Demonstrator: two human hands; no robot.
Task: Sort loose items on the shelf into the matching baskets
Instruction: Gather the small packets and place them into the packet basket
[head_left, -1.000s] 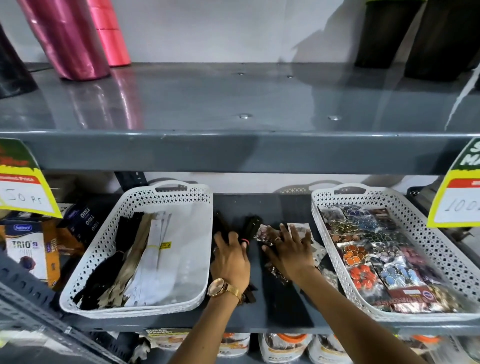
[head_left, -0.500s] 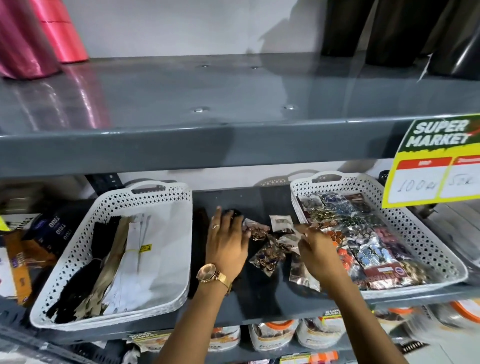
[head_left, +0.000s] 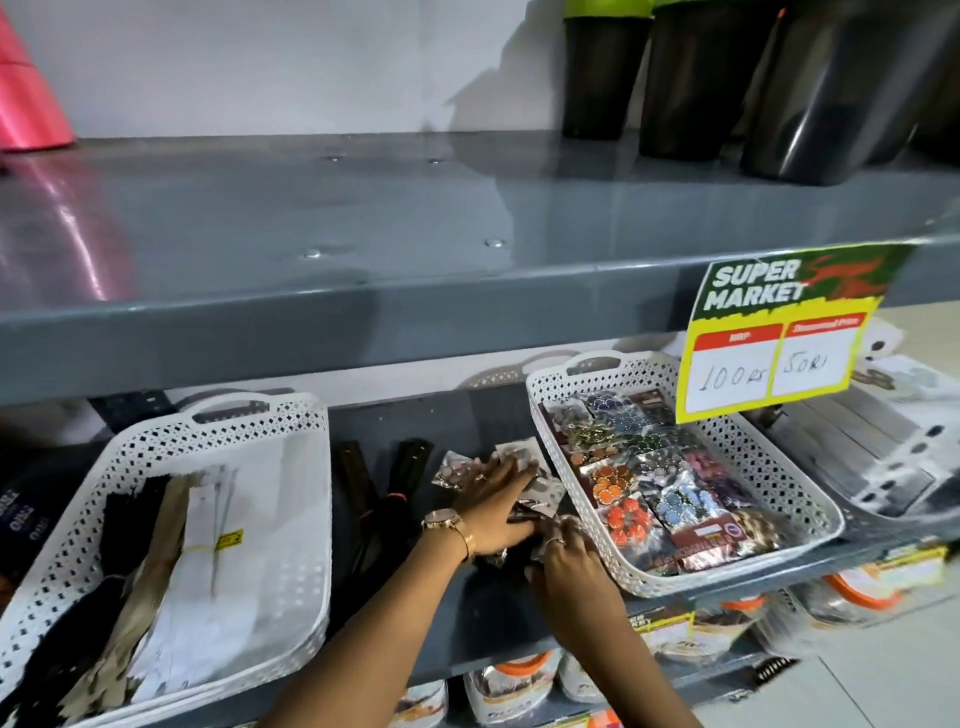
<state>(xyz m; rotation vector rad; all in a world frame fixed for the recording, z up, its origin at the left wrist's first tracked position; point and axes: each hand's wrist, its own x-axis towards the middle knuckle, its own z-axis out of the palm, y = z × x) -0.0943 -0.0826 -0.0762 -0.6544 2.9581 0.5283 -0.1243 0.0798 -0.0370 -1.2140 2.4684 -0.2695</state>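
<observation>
Hands now bunched together on the shelf (head_left: 467, 613) gap between the two baskets; half a second ago they were apart, left hand flat beside the packets, right hand reaching at their edge. Left hand (head_left: 491, 506) has slid right and lies over the loose packets (head_left: 524, 467), fingers spread and pressing down on them. Right hand (head_left: 563, 553) sits just in front, fingers curled onto the near packets, pinch or not I cannot tell. Packets look scooped into one heap touching the right basket (head_left: 727, 561), which already holds similar shiny button packs. Dark zipper bundles (head_left: 384, 493) lie uncovered beside the left basket (head_left: 171, 545) of zippers. Judgement: gathering almost done, lift into right basket next; zippers not yet sorted; slippery packs may spill
</observation>
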